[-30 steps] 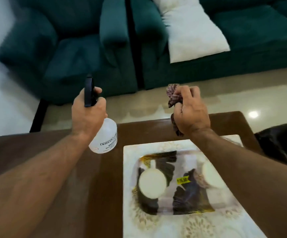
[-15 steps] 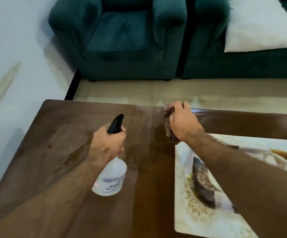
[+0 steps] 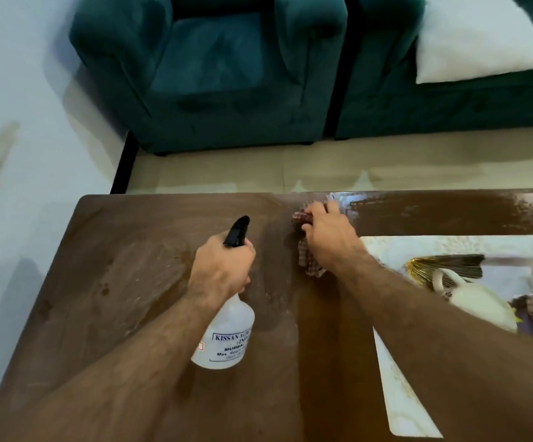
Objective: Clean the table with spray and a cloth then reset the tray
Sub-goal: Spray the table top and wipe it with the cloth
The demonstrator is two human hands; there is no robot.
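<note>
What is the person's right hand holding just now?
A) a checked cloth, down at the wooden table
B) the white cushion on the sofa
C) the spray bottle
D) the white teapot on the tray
A: the right hand grips a checked cloth against the wooden table, while the left hand holds the spray bottle.

A teal armchair (image 3: 211, 74) is sitting beyond the table, a white cushion (image 3: 475, 43) lying on the neighbouring sofa (image 3: 450, 113).
</note>
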